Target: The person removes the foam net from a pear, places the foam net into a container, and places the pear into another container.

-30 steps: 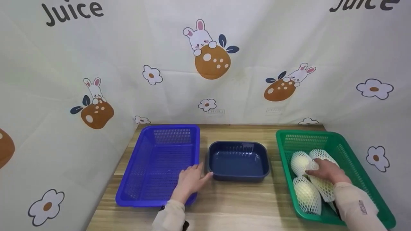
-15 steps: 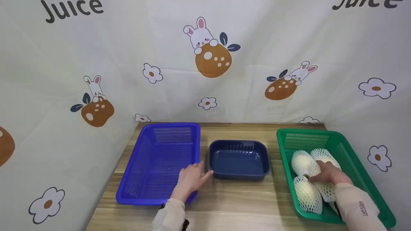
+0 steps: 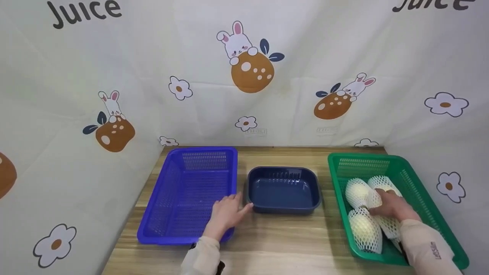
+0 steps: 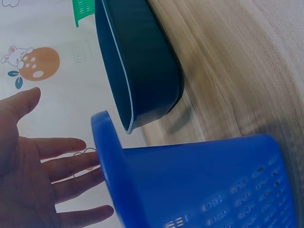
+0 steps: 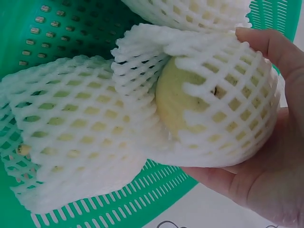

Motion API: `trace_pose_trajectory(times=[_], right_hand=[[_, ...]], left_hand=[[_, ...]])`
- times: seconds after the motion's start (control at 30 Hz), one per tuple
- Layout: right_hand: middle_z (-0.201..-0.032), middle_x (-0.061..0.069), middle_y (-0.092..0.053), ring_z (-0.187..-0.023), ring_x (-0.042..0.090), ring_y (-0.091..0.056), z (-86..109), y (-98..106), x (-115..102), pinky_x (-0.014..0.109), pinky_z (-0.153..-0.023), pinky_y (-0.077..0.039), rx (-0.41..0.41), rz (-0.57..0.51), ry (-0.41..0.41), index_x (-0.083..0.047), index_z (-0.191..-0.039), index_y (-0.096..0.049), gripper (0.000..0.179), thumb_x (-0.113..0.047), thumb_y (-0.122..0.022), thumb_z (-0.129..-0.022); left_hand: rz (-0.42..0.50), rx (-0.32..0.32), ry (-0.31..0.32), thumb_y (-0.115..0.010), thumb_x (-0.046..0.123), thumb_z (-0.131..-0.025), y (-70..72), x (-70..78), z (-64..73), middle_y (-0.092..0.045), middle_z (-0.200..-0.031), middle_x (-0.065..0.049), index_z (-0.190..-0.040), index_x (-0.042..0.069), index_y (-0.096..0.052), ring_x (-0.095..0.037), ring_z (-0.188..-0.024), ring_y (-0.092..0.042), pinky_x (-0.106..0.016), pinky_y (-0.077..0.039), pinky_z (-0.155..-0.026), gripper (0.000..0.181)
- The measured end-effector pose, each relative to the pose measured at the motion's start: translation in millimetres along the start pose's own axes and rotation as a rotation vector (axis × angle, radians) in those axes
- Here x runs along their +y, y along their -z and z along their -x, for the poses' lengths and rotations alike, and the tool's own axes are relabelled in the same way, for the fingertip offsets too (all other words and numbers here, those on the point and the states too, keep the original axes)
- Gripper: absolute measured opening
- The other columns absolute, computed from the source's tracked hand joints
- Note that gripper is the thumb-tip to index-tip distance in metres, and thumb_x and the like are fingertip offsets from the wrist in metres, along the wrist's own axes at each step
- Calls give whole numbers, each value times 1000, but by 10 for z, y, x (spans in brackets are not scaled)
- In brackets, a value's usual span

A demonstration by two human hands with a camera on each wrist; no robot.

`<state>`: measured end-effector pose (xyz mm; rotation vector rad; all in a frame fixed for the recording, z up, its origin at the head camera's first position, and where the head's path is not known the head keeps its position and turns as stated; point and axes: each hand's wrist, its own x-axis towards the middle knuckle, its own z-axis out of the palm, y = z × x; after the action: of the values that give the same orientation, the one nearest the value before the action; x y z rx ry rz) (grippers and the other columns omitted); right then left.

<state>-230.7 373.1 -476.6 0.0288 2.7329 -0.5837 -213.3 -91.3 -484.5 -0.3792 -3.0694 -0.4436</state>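
Right hand on a netted fruit, green basket

Right hand (image 3: 393, 204): thumb and fingers curled round a pale-yellow, round fruit in a white foam net (image 5: 180, 95), inside a green, perforated plastic basket (image 3: 365, 164) at the right of the table. Net gapes on one side, bare yellow skin showing. A second netted fruit (image 5: 76, 128) lies against it; another (image 5: 194, 14) sits just beside. Hard to say from above whether the held fruit is clear of the basket floor, as the hand covers much of it.

Left hand (image 3: 226, 212): holds nothing, fingers straight and spread, at the near right corner of a blue, rectangular plastic basket (image 3: 187, 194). A navy, glossy rectangular tray (image 3: 283, 194) stands just beside that basket, between it and the green one.

Wood-grain table (image 3: 282, 240) beneath all three. Behind, a whitish hanging sheet (image 3: 206, 46) printed with rabbits, orange fruits and flowers. Cream sleeves (image 3: 428, 244) on both arms.
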Motion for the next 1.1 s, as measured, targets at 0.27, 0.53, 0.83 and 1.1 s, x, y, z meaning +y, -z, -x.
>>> trace_pose_trajectory(times=[0.27, 0.53, 0.83, 1.1], right_hand=[[-119, 43, -24, -101, 57, -32, 47, 114, -47, 67, -76, -29, 41, 51, 27, 12, -129, -25, 89, -43, -66, -73], [-118, 43, -26, -100, 56, -35, 89, 283, -237, 64, -75, -33, 134, 97, 136, 13, -128, -27, 82, -37, -65, -75], [-122, 36, -31, -98, 54, -38, 168, 390, -681, 63, -70, -36, 256, 115, 290, 5, -131, -31, 74, -28, -66, -75], [-129, 26, -32, -107, 46, -36, 233, 298, -1095, 61, -76, -37, 315, 116, 414, -5, -133, -33, 76, -24, -70, -70]], left_hand=[[-9, 5, -3, -41, 53, -86, 12, -2, 2, -55, -113, -18, -123, 2, -49, -35, -101, -51, -53, -36, -82, 64], [-1, 7, -1, -40, 54, -85, 38, -3, 5, -55, -112, -17, -123, 1, -49, -35, -102, -50, -53, -36, -83, 66], [9, 4, 5, -43, 52, -85, 17, 1, 6, -54, -113, -18, -122, 0, -49, -36, -102, -50, -53, -36, -83, 64], [0, 13, -5, -43, 53, -85, 19, 14, 23, -54, -114, -18, -122, 1, -49, -35, -102, -50, -53, -37, -81, 64]])
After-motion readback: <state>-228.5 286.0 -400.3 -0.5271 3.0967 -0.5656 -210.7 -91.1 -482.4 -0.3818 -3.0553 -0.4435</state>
